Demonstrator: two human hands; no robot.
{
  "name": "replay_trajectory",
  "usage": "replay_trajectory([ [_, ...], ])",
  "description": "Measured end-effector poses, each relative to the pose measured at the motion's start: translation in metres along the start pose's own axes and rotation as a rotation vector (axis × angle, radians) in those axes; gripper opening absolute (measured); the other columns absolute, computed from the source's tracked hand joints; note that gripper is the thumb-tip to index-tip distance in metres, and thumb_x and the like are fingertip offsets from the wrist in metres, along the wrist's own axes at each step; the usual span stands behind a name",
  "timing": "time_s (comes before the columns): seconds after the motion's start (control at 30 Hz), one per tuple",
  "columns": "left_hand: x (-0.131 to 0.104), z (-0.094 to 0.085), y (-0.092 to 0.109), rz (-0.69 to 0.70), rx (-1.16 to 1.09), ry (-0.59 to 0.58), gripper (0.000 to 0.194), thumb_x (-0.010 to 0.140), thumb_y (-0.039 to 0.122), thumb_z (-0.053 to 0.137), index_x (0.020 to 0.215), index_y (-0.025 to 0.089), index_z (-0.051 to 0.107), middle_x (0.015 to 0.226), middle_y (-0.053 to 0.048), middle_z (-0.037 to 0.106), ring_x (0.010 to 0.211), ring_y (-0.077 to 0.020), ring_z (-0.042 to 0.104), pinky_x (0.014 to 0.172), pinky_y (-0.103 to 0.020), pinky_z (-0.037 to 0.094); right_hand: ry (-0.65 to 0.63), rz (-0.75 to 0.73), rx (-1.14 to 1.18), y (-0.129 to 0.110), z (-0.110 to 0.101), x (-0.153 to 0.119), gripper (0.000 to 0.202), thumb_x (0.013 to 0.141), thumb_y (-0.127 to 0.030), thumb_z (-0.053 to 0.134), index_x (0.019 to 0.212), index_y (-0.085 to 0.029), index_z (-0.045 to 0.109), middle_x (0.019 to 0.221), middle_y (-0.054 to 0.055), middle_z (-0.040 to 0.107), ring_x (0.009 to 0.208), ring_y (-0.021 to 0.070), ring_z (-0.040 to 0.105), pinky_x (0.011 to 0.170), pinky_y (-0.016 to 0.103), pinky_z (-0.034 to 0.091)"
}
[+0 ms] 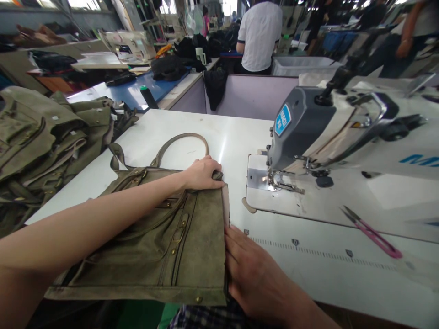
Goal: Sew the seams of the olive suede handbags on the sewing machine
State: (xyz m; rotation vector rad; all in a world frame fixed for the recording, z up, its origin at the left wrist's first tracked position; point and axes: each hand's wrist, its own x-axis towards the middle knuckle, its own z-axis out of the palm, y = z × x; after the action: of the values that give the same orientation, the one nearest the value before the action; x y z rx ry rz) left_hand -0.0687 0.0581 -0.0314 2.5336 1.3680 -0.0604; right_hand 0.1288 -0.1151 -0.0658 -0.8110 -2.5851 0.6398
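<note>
An olive-green handbag [206, 228] lies on the white sewing table, its looped handle [185, 135] pointing away from me. Straps, buckles and brass studs run over its front. My left hand [204, 172] reaches across the bag, fingers closed on its upper right corner. Lower down, my right hand [254, 274] holds the bag's right side edge, its fingertips on the seam and the thumb hidden. To the right of the bag stands a sewing machine [302, 128], its needle and presser foot [274, 180] apart from the bag.
Pink-handled thread snips [373, 235] lie right of my right hand, beyond a printed ruler scale [295, 243]. More olive bags [51, 132] are heaped at the left. A green-topped thread spool [148, 97] stands behind the table. A person in white [260, 36] sits farther back.
</note>
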Motion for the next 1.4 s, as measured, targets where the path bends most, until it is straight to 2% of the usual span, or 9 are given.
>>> replay_trajectory([
  [0.2, 0.0, -0.001, -0.005, 0.079, -0.023, -0.035, 0.016, 0.08, 0.034, 0.061, 0.083, 0.019, 0.063, 0.085, -0.003, 0.063, 0.095, -0.0224, 0.055, 0.085, -0.031, 0.045, 0.067, -0.14, -0.05, 0.016, -0.002, 0.017, 0.02, 0.095, -0.013, 0.05, 0.108, -0.01, 0.066, 0.116, 0.014, 0.065, 0.121, 0.0243, 0.053, 0.118, 0.041, 0.031],
  [0.33, -0.004, 0.002, 0.0, 0.057, -0.01, -0.013, 0.017, 0.082, 0.035, 0.06, 0.087, 0.019, 0.064, 0.086, -0.004, 0.063, 0.089, -0.0218, 0.058, 0.082, -0.032, 0.047, 0.146, -0.284, -0.114, 0.018, -0.001, 0.024, 0.029, 0.091, -0.003, 0.038, 0.091, -0.009, 0.067, 0.09, 0.015, 0.068, 0.096, 0.0254, 0.062, 0.104, 0.04, 0.047],
  [0.43, 0.002, 0.007, 0.013, 0.065, -0.004, 0.028, 0.017, 0.084, 0.035, 0.059, 0.089, 0.019, 0.064, 0.092, -0.004, 0.065, 0.092, -0.0219, 0.059, 0.085, -0.033, 0.047, 0.162, -0.313, -0.105, 0.024, -0.009, 0.018, 0.032, 0.091, -0.002, 0.035, 0.091, -0.011, 0.066, 0.084, 0.014, 0.068, 0.088, 0.0246, 0.063, 0.094, 0.039, 0.053],
  [0.53, 0.035, 0.008, 0.026, 0.087, -0.002, 0.057, 0.019, 0.085, 0.036, 0.058, 0.091, 0.019, 0.065, 0.098, -0.005, 0.066, 0.097, -0.0225, 0.06, 0.087, -0.032, 0.047, 0.246, -0.282, -0.092, 0.048, -0.026, 0.012, 0.033, 0.092, -0.003, 0.035, 0.091, -0.015, 0.065, 0.081, 0.011, 0.068, 0.086, 0.0224, 0.065, 0.091, 0.037, 0.055],
  [0.67, 0.104, -0.003, 0.04, 0.068, -0.004, 0.085, 0.022, 0.082, 0.034, 0.06, 0.098, 0.02, 0.067, 0.107, -0.005, 0.067, 0.106, -0.0246, 0.059, 0.092, -0.033, 0.046, 0.341, -0.207, -0.14, 0.09, -0.047, 0.011, 0.032, 0.091, -0.003, 0.036, 0.084, -0.017, 0.064, 0.074, 0.007, 0.066, 0.073, 0.0206, 0.065, 0.078, 0.034, 0.06],
  [0.77, 0.133, -0.01, 0.05, 0.086, -0.021, 0.032, 0.021, 0.077, 0.033, 0.065, 0.092, 0.021, 0.07, 0.101, -0.002, 0.069, 0.103, -0.0238, 0.06, 0.091, -0.03, 0.046, 0.351, -0.178, -0.158, 0.098, -0.05, 0.005, 0.032, 0.089, 0.0, 0.036, 0.09, -0.015, 0.064, 0.08, 0.009, 0.068, 0.082, 0.0222, 0.067, 0.09, 0.039, 0.057],
  [1.07, 0.098, 0.0, 0.08, 0.066, -0.03, -0.046, 0.026, 0.073, 0.037, 0.069, 0.087, 0.016, 0.073, 0.098, -0.009, 0.069, 0.098, -0.0276, 0.062, 0.083, -0.033, 0.052, 0.329, -0.15, 0.085, 0.062, -0.048, -0.033, 0.034, 0.088, 0.001, 0.035, 0.108, -0.014, 0.059, 0.101, 0.012, 0.07, 0.114, 0.0218, 0.061, 0.107, 0.042, 0.045],
  [1.27, 0.109, 0.008, 0.076, 0.066, -0.054, -0.028, 0.026, 0.073, 0.038, 0.067, 0.083, 0.015, 0.071, 0.091, -0.008, 0.07, 0.091, -0.0262, 0.064, 0.078, -0.032, 0.053, 0.374, -0.133, 0.114, 0.067, -0.047, -0.029, 0.034, 0.089, 0.0, 0.035, 0.107, -0.017, 0.06, 0.096, 0.011, 0.071, 0.111, 0.0224, 0.063, 0.105, 0.044, 0.047],
  [1.4, 0.117, 0.014, 0.069, 0.121, -0.099, -0.006, 0.028, 0.072, 0.035, 0.068, 0.093, 0.017, 0.069, 0.101, -0.007, 0.069, 0.095, -0.0258, 0.064, 0.08, -0.032, 0.053, 0.395, -0.117, 0.059, 0.066, -0.047, -0.028, 0.033, 0.091, -0.003, 0.036, 0.106, -0.018, 0.06, 0.091, 0.011, 0.07, 0.103, 0.0243, 0.065, 0.099, 0.046, 0.052],
])
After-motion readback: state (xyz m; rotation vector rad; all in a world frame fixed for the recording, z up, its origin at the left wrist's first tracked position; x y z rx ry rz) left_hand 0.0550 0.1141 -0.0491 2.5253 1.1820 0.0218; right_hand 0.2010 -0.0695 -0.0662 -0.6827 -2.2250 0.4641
